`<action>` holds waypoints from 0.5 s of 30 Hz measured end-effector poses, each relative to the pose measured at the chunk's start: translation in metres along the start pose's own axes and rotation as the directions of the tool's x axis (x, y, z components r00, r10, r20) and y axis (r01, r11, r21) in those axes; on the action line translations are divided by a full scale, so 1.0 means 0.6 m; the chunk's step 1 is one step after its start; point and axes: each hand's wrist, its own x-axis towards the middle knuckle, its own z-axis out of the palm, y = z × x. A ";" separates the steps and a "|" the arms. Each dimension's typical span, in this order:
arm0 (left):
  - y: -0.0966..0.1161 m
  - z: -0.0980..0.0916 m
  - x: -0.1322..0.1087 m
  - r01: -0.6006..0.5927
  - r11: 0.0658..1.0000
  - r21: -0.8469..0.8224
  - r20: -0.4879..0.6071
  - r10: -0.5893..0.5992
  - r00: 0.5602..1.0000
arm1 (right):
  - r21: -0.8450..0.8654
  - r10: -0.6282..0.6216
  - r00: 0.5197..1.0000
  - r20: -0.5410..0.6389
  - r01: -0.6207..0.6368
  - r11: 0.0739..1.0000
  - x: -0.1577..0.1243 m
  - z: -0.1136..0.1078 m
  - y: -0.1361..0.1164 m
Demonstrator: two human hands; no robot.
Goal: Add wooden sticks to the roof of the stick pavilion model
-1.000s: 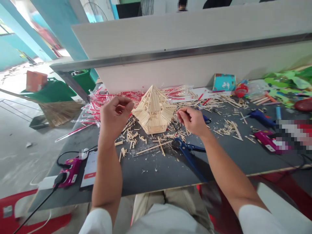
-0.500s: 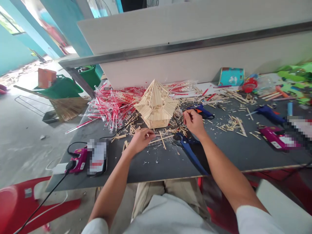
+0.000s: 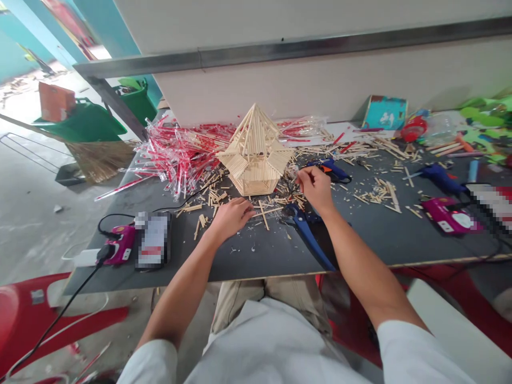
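A small house model of wooden sticks (image 3: 255,154) stands on the dark grey table (image 3: 360,245). My left hand (image 3: 231,216) rests low on the table just in front of it, fingers curled over loose stick pieces (image 3: 216,198); what it holds is hidden. To the right of the model, my right hand (image 3: 316,186) is pinched shut on a small thing I cannot make out. Blue-handled cutters (image 3: 306,233) lie on the table between my forearms.
A heap of red-and-clear wrappers (image 3: 180,154) lies left of the model. Blue glue guns (image 3: 330,169) (image 3: 440,178), a pink device (image 3: 448,216), a teal box (image 3: 385,113) and green scraps sit to the right. A phone (image 3: 152,240) and pink charger (image 3: 119,245) lie at the left.
My left hand has dropped from beside the model's roof down to the table among the stick pieces. My right hand stayed near the model's right side, still pinched.
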 end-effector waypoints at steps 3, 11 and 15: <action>-0.001 0.006 0.001 -0.006 1.000 0.003 -0.005 0.006 1.000 | 0.036 0.021 1.000 0.021 -0.021 0.999 0.002 0.005 0.009; 0.000 0.001 0.003 -0.002 1.000 -0.027 -0.019 0.002 1.000 | 0.039 -0.010 0.990 0.139 0.004 0.999 -0.001 0.006 -0.006; 0.005 -0.004 0.002 -0.058 0.997 0.054 -0.034 0.060 0.998 | 0.001 0.009 0.983 0.185 -0.009 1.000 0.000 0.004 -0.006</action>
